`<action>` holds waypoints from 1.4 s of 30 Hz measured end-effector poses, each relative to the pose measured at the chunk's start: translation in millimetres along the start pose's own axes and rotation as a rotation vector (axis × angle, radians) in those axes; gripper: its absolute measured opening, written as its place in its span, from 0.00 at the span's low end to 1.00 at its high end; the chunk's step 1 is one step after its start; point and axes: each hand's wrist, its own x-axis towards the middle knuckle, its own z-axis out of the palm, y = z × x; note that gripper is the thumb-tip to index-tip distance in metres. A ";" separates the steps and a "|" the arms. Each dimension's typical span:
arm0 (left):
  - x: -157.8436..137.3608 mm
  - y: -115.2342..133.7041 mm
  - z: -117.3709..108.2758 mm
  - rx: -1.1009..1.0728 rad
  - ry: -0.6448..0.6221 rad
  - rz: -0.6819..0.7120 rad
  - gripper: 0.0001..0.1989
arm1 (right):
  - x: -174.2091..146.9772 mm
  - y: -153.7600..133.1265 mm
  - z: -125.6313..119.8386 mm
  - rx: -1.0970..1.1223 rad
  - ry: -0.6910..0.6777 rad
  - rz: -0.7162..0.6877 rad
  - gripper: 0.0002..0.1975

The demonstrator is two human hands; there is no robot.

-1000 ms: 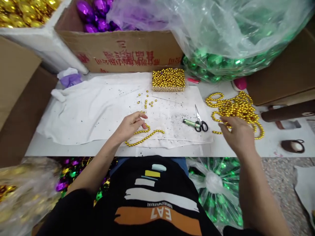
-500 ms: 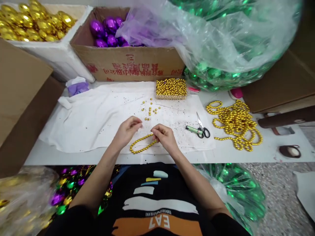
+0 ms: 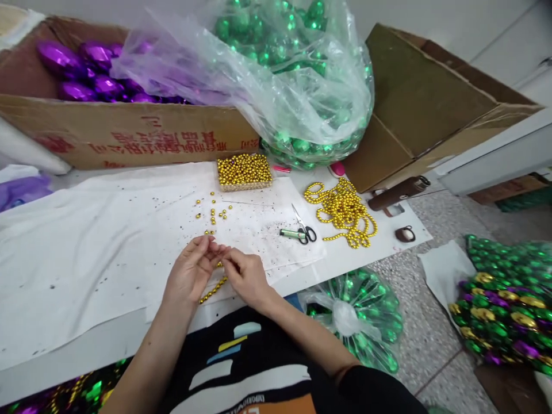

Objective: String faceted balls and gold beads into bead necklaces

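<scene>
My right hand [image 3: 246, 277] is closed in a pinch on a gold bead strand [image 3: 214, 290], which droops below the fingers over the white cloth. Fingertip to fingertip with it, my left hand [image 3: 190, 271] is also closed, palm turned inward. What the left fingers hold is too small and hidden to make out. Part of the strand lies behind both hands. Several loose gold beads [image 3: 213, 213] are scattered on the cloth [image 3: 107, 247] just beyond them. A clear box of gold beads [image 3: 244, 172] stands farther back.
Black-handled scissors [image 3: 307, 234] and a green tube [image 3: 293, 234] lie to the right. Beyond them is a heap of gold bead strands [image 3: 344, 213]. Along the back stand a carton [image 3: 142, 135] of purple ornaments and a plastic bag [image 3: 302, 98] of green ones. A brown bottle [image 3: 397, 194] lies far right.
My hands have come together, the left having been apart from the right before. The view has swung to the right, showing more floor and another bag of coloured ornaments.
</scene>
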 end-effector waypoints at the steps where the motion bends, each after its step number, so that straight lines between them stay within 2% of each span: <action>1: 1.5 1.9 -0.5 -0.044 0.002 -0.010 0.14 | -1.2 1.8 0.5 0.017 -0.031 0.007 0.10; 4: 3.2 7.5 -3.6 -0.109 -0.006 -0.041 0.13 | -2.0 8.0 -0.6 0.036 -0.201 -0.026 0.10; 7: 1.3 12.0 -9.4 -0.058 0.000 -0.075 0.12 | 10.6 21.3 -21.5 0.035 -0.337 -0.139 0.06; 9: -0.9 13.5 -14.2 0.016 0.030 -0.082 0.13 | 30.4 37.4 -53.8 -0.067 -0.241 -0.122 0.05; 12: -3.0 12.2 -20.6 0.084 0.060 -0.093 0.15 | 68.7 68.4 -120.3 -0.376 0.113 0.076 0.09; 14: -3.1 8.7 -22.6 0.099 0.063 -0.110 0.16 | 90.2 86.5 -159.9 -0.476 0.258 0.145 0.13; 16: -2.8 4.3 -22.4 0.108 0.059 -0.131 0.16 | 103.0 97.6 -181.4 -0.543 0.303 0.165 0.14; 17: -2.7 2.1 -21.6 0.112 0.057 -0.139 0.17 | 106.0 100.2 -183.6 -0.565 0.287 0.152 0.13; 19: -3.0 -1.5 -19.4 0.118 0.045 -0.152 0.16 | 106.5 99.8 -173.1 -0.579 0.192 0.087 0.12; 22: -4.1 -4.4 -16.3 0.122 0.029 -0.159 0.15 | 101.5 90.1 -138.1 -0.555 0.019 -0.030 0.11; 24: -5.0 -5.3 -15.6 0.121 0.024 -0.157 0.15 | 100.7 81.6 -114.4 -0.538 -0.048 -0.066 0.11; 27: -6.5 -7.0 -16.3 0.124 0.012 -0.148 0.15 | 108.7 70.8 -84.4 -0.531 -0.057 -0.049 0.11; 32: -9.4 -12.0 -14.8 0.182 0.000 -0.124 0.14 | 136.5 63.7 -43.3 -0.525 0.019 0.056 0.07; 34: -10.0 -12.0 -12.7 0.200 -0.002 -0.099 0.15 | 146.1 65.6 -35.5 -0.503 0.035 0.099 0.06; 37: -9.1 -7.4 -9.7 0.211 0.010 -0.037 0.15 | 151.9 69.7 -39.0 -0.426 0.035 0.150 0.06; 42: 1.2 1.8 -2.0 0.216 0.026 0.014 0.14 | 123.6 56.2 -58.4 -0.266 0.035 0.122 0.05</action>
